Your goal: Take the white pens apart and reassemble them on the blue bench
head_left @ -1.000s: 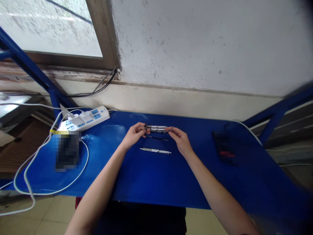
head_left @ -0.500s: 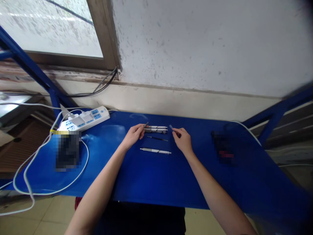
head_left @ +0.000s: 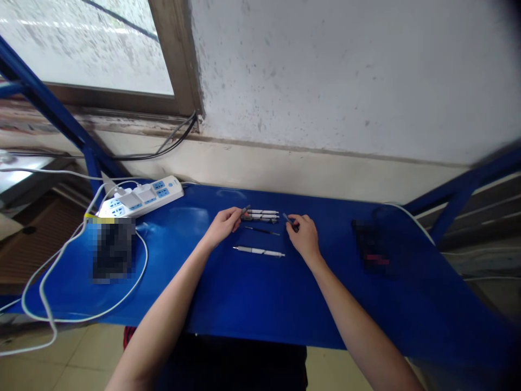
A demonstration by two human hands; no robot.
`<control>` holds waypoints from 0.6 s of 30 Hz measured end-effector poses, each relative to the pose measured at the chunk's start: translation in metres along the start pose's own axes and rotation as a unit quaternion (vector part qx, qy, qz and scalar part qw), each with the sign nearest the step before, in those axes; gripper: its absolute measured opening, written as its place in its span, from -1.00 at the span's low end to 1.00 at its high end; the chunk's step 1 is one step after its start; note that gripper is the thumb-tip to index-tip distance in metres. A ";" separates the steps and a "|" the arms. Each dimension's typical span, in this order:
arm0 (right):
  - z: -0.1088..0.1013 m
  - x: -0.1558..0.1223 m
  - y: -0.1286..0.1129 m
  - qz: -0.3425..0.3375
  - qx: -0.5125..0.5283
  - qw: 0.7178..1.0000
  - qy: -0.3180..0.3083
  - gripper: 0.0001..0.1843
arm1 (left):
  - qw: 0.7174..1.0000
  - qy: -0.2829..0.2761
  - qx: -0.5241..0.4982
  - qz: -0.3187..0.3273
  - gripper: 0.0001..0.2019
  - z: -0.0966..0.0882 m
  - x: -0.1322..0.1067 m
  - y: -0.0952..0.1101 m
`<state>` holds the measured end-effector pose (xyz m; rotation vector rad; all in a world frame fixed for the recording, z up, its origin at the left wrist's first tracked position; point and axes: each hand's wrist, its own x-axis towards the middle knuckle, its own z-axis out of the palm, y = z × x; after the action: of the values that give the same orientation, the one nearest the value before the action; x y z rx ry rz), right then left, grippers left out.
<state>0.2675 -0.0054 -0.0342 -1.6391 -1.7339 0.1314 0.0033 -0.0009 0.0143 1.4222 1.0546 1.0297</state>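
My left hand [head_left: 225, 224] is closed, its fingertips pinching a small grey pen part [head_left: 246, 209] that looks like a grip section. Opposite it, my right hand [head_left: 303, 232] is closed on a dark pen barrel [head_left: 290, 221], partly hidden by the fingers. Between the hands lies a row of white-and-grey pens [head_left: 262, 215], side by side, their left ends beside my left fingers. Nearer to me rests a thin dark pen refill [head_left: 262, 231]. Closer still is a single white pen [head_left: 259, 251] with a grey grip, its tip pointing left.
The blue table [head_left: 260, 298] stands against a wall. At its back left is a white power strip [head_left: 142, 196] with plugs and a looping white cable [head_left: 144, 266]. A blurred-out dark object [head_left: 112, 250] lies at the left, another dark object [head_left: 368, 244] at the right.
The dark pen barrel in my right hand has turned slightly and its end sits a little lower. My left hand stays almost in place with its grey part.
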 end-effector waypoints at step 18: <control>-0.002 -0.009 -0.034 -0.116 0.147 0.967 -0.172 -0.89 | 1.000 0.009 0.007 0.003 -0.68 0.001 0.002 -0.006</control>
<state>0.2401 -0.0204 -0.0182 -1.2405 -2.0371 0.5630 0.0045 0.0008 0.0078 1.4314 1.0729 1.0434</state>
